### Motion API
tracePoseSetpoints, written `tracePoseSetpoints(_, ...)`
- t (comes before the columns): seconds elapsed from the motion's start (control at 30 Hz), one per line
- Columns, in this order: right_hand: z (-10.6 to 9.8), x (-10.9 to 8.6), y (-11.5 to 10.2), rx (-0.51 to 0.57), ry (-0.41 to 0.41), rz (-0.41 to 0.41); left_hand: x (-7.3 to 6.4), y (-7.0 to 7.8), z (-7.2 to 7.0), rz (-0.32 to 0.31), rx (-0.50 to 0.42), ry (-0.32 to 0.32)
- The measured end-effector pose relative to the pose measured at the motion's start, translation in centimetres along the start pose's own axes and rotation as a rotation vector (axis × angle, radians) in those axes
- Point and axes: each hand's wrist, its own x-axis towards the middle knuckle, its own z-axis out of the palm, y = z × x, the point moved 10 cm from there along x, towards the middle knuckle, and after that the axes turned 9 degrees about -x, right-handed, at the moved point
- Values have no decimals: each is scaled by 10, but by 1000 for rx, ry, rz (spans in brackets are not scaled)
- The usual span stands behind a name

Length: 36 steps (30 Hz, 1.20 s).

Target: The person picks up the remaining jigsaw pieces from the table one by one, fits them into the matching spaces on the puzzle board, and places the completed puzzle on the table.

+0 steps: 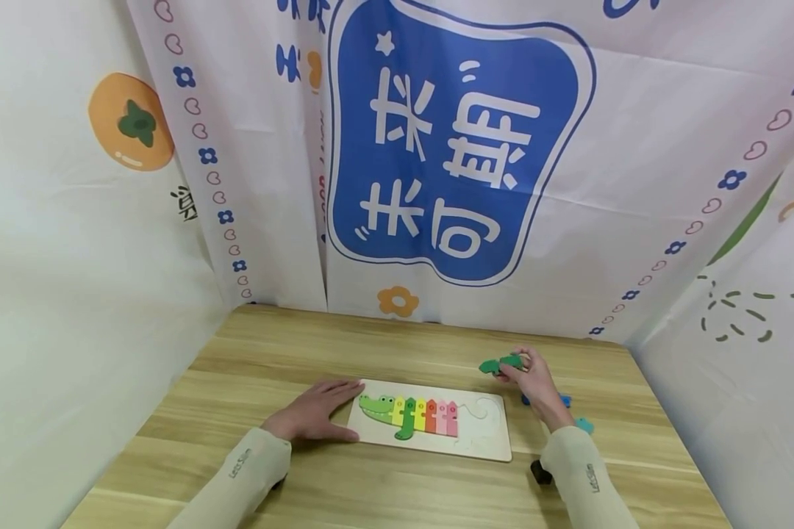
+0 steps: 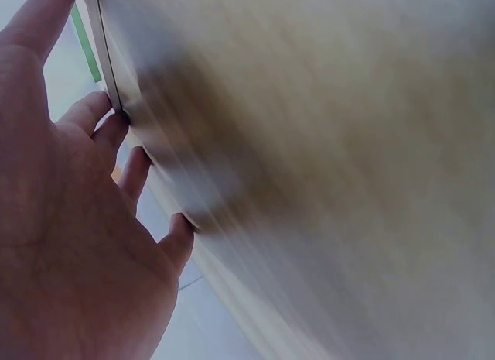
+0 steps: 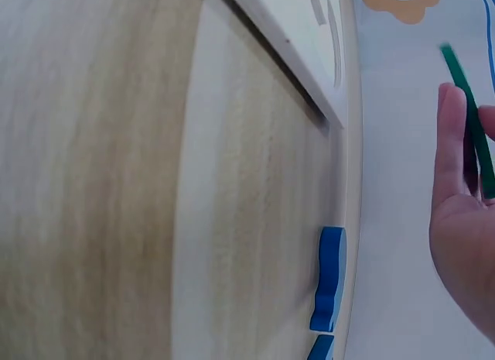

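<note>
A pale wooden puzzle board [image 1: 483,441] lies on the table with a crocodile partly filled in: a green head [image 1: 376,406], then yellow, green, orange and pink pieces. Bare outlines of the tail show at its right end. My left hand [image 1: 314,413] rests at the board's left edge, fingers spread and straight; in the left wrist view its fingertips touch the edge. Above the table, right of the board, my right hand [image 1: 532,378] pinches a dark green puzzle piece [image 1: 496,364] between thumb and fingers. The right wrist view shows this green piece [image 3: 472,120] edge-on.
Blue puzzle pieces [image 3: 329,279] lie on the table beneath my right hand. A light blue piece [image 1: 584,425] sits by the right wrist, partly covered by the sleeve. Printed cloth walls [image 1: 271,184] enclose the wooden table [image 1: 397,499] at the back and sides.
</note>
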Motion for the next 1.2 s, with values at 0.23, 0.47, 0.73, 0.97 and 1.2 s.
tracePoseSetpoints(0.23,-2,-1,1,-123,39,13,-1,1,-1,6,-2,8)
tracePoseSetpoints(0.47,-4,-5,0,-194,47,-1,-1,0,0,5,1,6)
tracePoseSetpoints(0.73,-1,-6,-2,-147,18,-28,-1,0,0,9,11,6)
tracePoseSetpoints(0.97,3,-8,-9,-185,20,-27,-1,-1,1,13,20,11)
tracePoseSetpoints(1.2,6,-14,-12,-275,54,35,1,-3,2,10,16,13)
